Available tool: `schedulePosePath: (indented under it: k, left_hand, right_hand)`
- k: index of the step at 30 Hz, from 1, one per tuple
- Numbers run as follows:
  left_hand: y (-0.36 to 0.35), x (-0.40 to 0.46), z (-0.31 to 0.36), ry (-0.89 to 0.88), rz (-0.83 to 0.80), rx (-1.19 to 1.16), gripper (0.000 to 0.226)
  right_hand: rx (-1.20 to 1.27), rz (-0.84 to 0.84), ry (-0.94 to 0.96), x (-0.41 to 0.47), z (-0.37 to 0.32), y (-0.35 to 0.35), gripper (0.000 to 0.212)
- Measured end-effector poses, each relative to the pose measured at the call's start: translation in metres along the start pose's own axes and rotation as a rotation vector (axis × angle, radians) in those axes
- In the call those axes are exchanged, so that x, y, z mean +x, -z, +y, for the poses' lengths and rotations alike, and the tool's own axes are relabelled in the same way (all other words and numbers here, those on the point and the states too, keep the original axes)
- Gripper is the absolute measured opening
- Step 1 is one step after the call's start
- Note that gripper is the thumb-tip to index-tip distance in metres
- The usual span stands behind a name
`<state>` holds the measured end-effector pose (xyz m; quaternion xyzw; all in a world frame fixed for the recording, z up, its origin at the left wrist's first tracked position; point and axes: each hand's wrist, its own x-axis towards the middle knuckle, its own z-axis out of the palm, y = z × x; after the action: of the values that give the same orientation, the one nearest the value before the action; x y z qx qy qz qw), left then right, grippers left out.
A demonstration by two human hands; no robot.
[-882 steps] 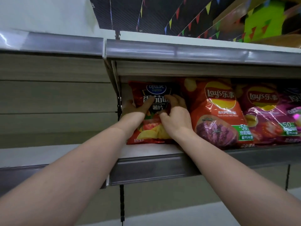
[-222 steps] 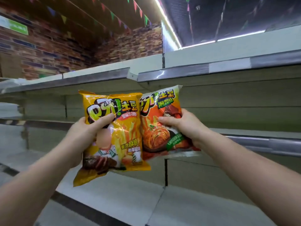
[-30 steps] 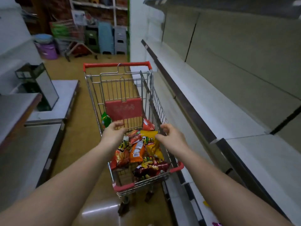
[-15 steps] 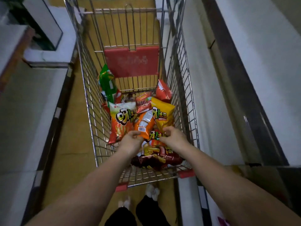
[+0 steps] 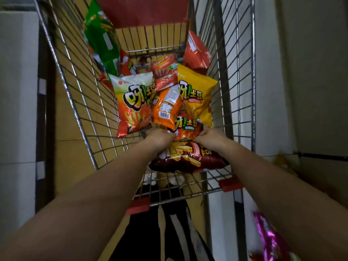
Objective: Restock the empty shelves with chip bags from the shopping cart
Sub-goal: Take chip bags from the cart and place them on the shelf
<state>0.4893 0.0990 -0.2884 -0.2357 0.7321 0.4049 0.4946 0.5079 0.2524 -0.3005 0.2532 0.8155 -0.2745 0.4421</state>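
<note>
Your left hand [image 5: 160, 138] and right hand [image 5: 211, 137] had dropped into the cart [image 5: 79, 110], fingers closing on the red bag [image 5: 185, 127], so another shelf trip was due.

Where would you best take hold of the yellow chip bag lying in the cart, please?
Grip the yellow chip bag by its crimped top edge, coming from above at the far end. That seam lies flat and exposed; its lower end is tucked under a red bag near the right hand.
</note>
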Motion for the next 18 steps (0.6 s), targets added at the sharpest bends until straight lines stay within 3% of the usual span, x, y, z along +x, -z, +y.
schedulePosePath:
  k: [4,12,16,18]
  left_hand:
    - [0.000,0.009,-0.005,0.052,-0.038,0.010,0.047]
    - [0.004,0.010,-0.006,0.146,-0.086,-0.015,0.049]
    - [0.015,0.002,-0.009,0.111,-0.068,-0.166,0.043]
    - [0.023,-0.002,-0.009,0.045,0.012,-0.299,0.062]
  right_hand:
    - [-0.007,-0.060,-0.068,0.017,0.002,-0.005,0.058]
    - [0.163,-0.135,-0.156,0.019,0.001,-0.013,0.073]
    - [0.504,-0.158,-0.164,0.004,0.000,-0.002,0.065]
    - [0.696,-0.152,-0.168,-0.001,0.000,0.002,0.061]
